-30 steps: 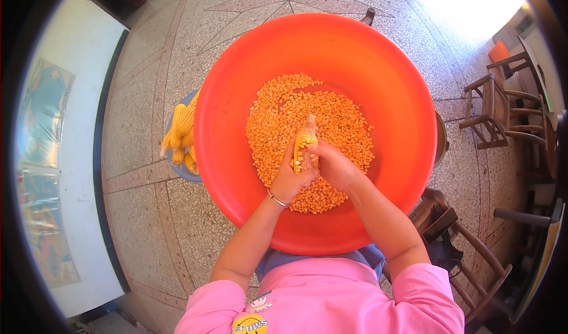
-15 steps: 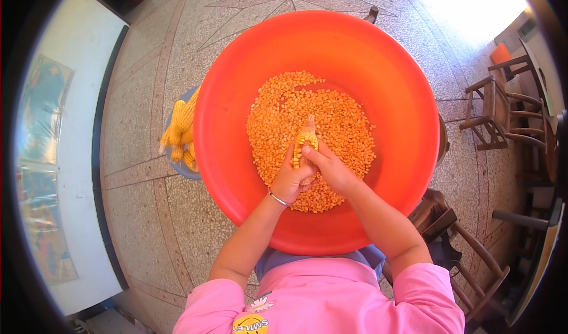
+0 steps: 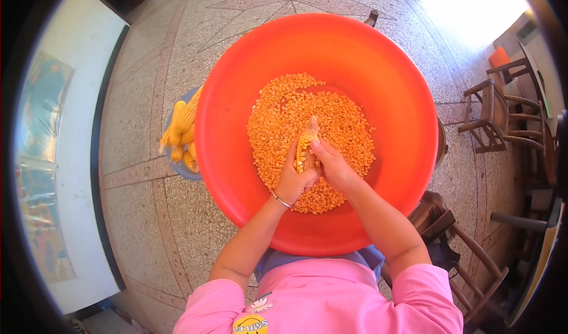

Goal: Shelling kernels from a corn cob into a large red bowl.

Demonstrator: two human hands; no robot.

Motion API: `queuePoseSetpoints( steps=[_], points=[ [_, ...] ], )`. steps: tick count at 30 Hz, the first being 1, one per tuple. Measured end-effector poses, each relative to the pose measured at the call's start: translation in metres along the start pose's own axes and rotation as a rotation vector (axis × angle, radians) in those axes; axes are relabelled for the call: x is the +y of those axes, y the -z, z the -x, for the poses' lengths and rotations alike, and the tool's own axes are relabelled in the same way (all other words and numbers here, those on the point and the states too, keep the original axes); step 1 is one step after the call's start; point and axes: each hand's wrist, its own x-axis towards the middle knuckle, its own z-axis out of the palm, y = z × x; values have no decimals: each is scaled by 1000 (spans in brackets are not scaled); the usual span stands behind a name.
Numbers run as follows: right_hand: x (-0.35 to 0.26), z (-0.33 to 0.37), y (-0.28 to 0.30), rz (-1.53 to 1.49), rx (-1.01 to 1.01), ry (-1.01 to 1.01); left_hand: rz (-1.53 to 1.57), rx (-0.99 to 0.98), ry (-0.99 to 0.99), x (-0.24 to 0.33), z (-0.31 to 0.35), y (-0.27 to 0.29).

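Note:
A partly shelled corn cob (image 3: 305,147) points away from me, yellow kernels on its left side and bare cob at the tip and along the right. My left hand (image 3: 290,179) is closed around its lower part. On the cob's right side, my right hand (image 3: 337,168) is closed against it, thumb pressing near the kernels. Both hands are over a heap of loose orange-yellow corn kernels (image 3: 340,121), which covers much of the bottom of a large red-orange basin (image 3: 393,91). The fingers under the cob are mostly hidden.
Whole corn cobs (image 3: 181,124) lie in a blue-grey basin (image 3: 188,173) left of the red one. Wooden chairs (image 3: 490,115) stand at the right, and another chair (image 3: 479,257) is close by my right elbow. A white wall panel (image 3: 89,156) runs along the left.
My right thumb has moved off the front of the cob to its right edge. The cob has turned slightly, showing more bare surface on its right.

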Motion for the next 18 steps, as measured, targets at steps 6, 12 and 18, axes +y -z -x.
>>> queuePoseSetpoints(
  steps=[6,12,18],
  points=[
    [7,1,-4,330,86,84,128,20,123,-10,0,5],
    [9,-1,-7,401,64,195,-177,176,-288,-39,-12,5],
    [3,-1,1,68,55,98,-106,22,-88,1,-2,1]
  ],
)
